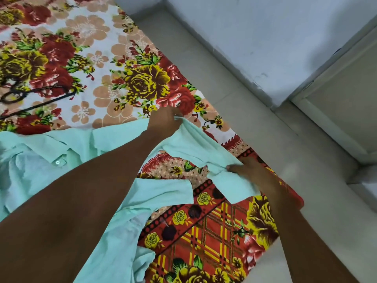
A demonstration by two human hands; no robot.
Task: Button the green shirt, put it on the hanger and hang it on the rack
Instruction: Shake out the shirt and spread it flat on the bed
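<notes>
The pale green shirt (51, 152) lies spread on a floral bedspread, with one white button (57, 162) showing near its left part. My left hand (164, 120) is closed on the shirt's far edge. My right hand (247, 167) pinches another edge of the same cloth lower right, and the fabric stretches between the two hands. A black hanger (30, 94) lies on the bedspread at the far left, apart from the shirt. No rack is in view.
The floral bedspread (98, 64) covers the bed and ends at a red patterned border (204, 231). A pale tiled floor (255, 111) runs to the right, bounded by a grey-blue wall (265, 37) and a white frame (326, 123).
</notes>
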